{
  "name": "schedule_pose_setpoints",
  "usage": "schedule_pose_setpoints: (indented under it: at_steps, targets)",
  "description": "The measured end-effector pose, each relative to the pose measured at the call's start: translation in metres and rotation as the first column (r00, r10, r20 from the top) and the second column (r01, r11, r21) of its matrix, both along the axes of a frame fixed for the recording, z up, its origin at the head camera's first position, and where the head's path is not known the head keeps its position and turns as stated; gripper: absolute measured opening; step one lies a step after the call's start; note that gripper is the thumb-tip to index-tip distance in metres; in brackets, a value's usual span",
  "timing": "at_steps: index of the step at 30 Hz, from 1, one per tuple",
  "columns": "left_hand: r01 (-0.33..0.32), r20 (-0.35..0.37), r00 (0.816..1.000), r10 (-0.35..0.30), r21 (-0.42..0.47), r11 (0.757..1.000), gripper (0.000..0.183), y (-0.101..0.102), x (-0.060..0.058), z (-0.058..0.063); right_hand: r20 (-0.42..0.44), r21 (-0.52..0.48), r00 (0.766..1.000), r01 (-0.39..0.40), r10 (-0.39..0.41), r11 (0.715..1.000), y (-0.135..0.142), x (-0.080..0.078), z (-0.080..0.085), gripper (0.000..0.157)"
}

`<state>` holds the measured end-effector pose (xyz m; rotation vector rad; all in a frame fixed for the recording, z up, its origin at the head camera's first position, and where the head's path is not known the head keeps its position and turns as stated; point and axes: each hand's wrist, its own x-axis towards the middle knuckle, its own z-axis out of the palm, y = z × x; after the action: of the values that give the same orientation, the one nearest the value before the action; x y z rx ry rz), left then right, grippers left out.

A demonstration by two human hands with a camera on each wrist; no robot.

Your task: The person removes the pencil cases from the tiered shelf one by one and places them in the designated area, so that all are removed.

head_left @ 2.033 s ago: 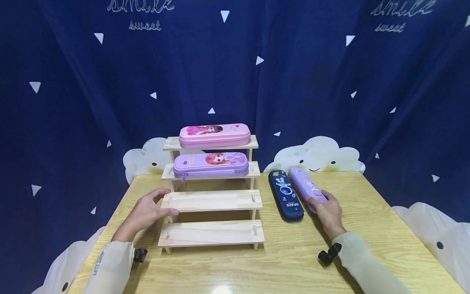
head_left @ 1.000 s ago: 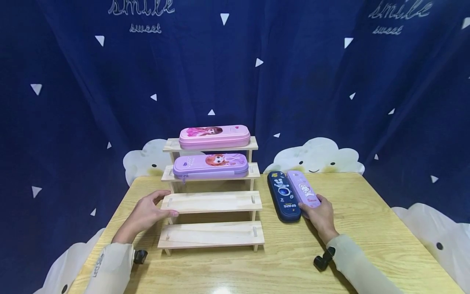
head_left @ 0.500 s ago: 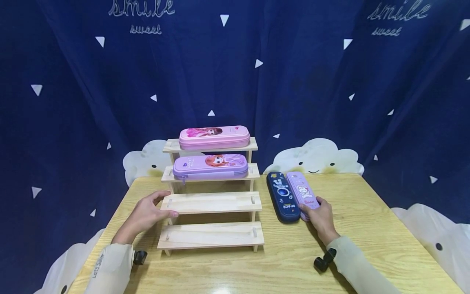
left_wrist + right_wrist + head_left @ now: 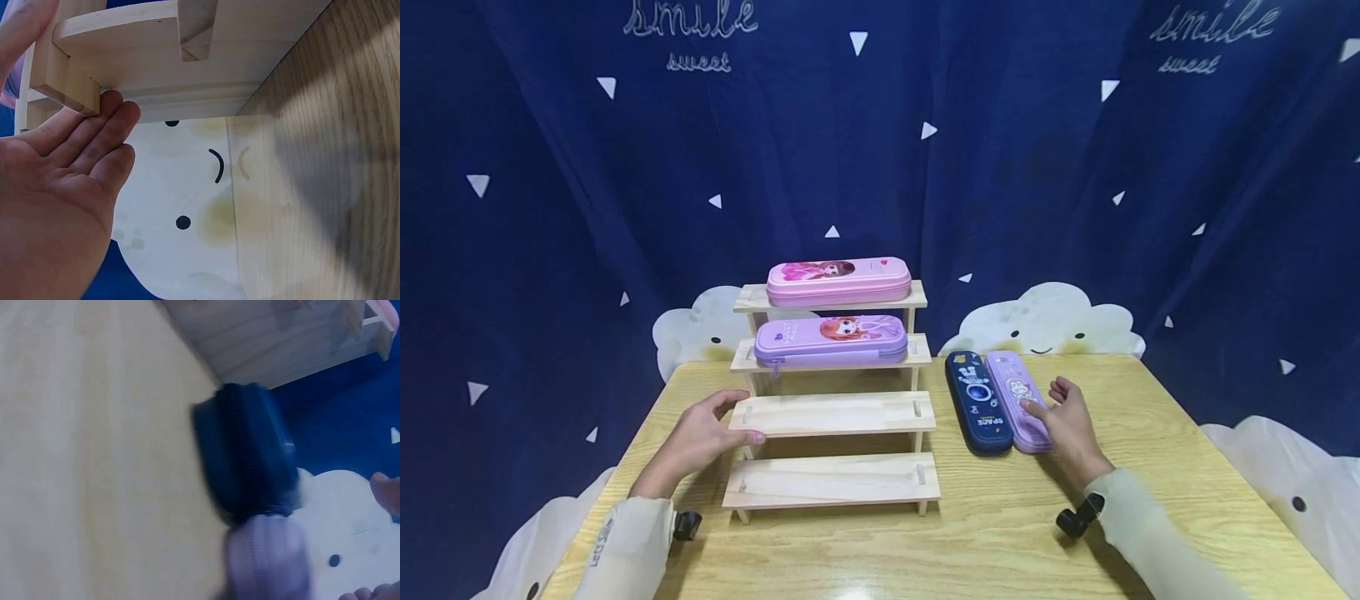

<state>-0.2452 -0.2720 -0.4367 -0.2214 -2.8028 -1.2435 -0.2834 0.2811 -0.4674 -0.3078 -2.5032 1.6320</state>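
Note:
My left hand [image 4: 700, 429] grips the left end of a stepped wooden display rack [image 4: 835, 414], thumb at the front of the third tier; in the left wrist view its fingers [image 4: 103, 147] lie along the wood. My right hand [image 4: 1070, 429] hovers over the near right side of a lilac pencil case [image 4: 1018, 398], thumb and fingers apart, holding nothing. A navy pencil case [image 4: 979, 402] with an astronaut and "SPACE" lies along the lilac one's left side. On the rack, a pink pencil case [image 4: 838, 281] lies on the top tier and a purple pencil case [image 4: 830, 340] on the second.
The wood-grain table [image 4: 880, 550] carries the rack and the loose cases. Behind it hangs a navy curtain [image 4: 1037, 183] with white triangles and clouds. The right wrist view is blurred, with the navy case [image 4: 250, 450] near its middle.
My right hand moved the lilac pencil case left against the navy one, then let go and drew up and right. The left hand has stayed on the rack.

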Motion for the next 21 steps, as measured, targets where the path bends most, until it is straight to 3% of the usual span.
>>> schedule_pose_setpoints:
  at_steps: [11,21]
  targets:
    - [0.003,-0.001,1.000,-0.003,0.007,1.000,0.085,-0.001,0.000,0.000,-0.197,0.044,0.975,-0.097,0.104,0.994,-0.005,-0.009,0.050,0.091]
    - [0.004,-0.003,1.000,-0.004,0.011,1.000,0.084,-0.001,0.000,0.000,-0.321,0.041,0.921,-0.218,0.220,0.975,-0.012,-0.014,0.089,0.087]
